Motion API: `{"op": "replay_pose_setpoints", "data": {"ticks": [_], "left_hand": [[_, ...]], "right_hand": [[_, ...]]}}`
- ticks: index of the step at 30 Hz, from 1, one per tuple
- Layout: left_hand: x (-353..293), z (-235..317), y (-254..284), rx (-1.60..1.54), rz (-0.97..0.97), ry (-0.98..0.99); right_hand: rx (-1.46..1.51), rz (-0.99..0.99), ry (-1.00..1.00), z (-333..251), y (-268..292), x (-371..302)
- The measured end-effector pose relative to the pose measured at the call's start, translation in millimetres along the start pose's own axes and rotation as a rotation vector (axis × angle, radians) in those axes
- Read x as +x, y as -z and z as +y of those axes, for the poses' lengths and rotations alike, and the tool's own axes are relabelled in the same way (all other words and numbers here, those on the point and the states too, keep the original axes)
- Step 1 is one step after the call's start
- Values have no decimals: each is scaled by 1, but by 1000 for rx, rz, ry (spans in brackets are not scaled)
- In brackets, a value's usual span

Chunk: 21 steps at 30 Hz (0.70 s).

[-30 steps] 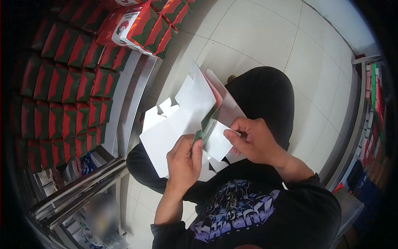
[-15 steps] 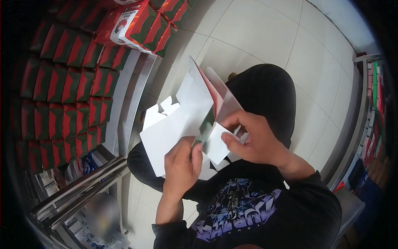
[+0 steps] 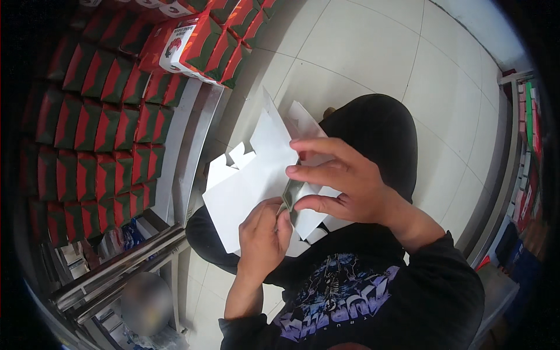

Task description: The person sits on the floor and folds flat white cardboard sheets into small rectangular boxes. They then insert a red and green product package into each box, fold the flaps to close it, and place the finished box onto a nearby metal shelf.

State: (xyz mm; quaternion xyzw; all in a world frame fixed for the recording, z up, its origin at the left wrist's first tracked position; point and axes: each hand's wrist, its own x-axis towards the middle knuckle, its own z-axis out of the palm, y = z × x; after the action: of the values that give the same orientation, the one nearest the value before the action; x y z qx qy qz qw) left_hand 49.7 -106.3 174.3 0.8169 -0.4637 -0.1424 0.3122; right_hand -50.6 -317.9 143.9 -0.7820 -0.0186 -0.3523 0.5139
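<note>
A partly folded carton blank (image 3: 245,184) lies across my lap, its white inner face turned up. A dark green folded panel (image 3: 291,192) runs along its middle, and a pinkish-red face shows in the gap behind. My left hand (image 3: 261,233) pinches the blank at the lower end of that green panel. My right hand (image 3: 347,184) is spread over the panel, fingertips at its edge and thumb lower down, without closing round it. White cut tabs (image 3: 238,156) stick up at the blank's far left edge. My right hand hides part of the fold.
Many red and dark green boxes (image 3: 96,125) are stacked on the left beside a metal frame edge (image 3: 195,140). Metal rails (image 3: 116,265) cross at the lower left. A shelf with goods (image 3: 528,151) stands along the right. Pale floor tiles (image 3: 361,52) lie beyond my knees.
My right hand has let go of the white flap it was pinching, moved slightly up and left, and spread its fingers. My left hand keeps its hold on the blank.
</note>
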Motion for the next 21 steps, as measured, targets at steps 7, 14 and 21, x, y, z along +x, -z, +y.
{"op": "replay_pose_setpoints", "data": {"ticks": [7, 14, 21], "left_hand": [[-5, -1, 1, -63, 72, 52], [-14, -9, 6, -40, 192, 18], [-19, -37, 45, 52, 902, 225]], "right_hand": [[39, 26, 46, 6, -1, -5], [-5, -19, -62, 22, 21, 1], [38, -379, -195, 18, 59, -8]]}}
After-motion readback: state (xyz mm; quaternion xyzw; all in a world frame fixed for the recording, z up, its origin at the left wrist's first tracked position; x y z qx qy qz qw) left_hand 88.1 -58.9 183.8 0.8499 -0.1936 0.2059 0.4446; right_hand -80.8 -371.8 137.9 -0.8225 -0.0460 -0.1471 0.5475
